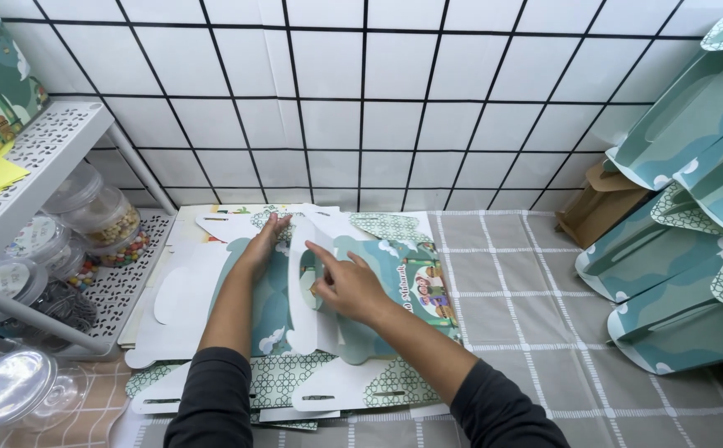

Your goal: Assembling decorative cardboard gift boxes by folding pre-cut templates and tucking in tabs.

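We are folding a flat printed carton blank (353,307) with both hands on a checked tablecloth (536,332).

From the head view, our left hand (262,242) is lying spread and flat, fingertips pressing the far edge of the blank's teal panel. Our right hand (346,286) is loosely curled just beside it, index finger stretched out and touching a white flap (305,290) that is standing up between the two hands; it is pinching nothing that we can make out. The blank is lying directly under both hands, on top of a stack of further flat blanks whose number we cannot tell. Well off to the right of the right hand, about six folded teal boxes (685,241) are leaning in a pile. Left of the left hand, a white perforated shelf (46,149) is standing over several clear jars (100,211).
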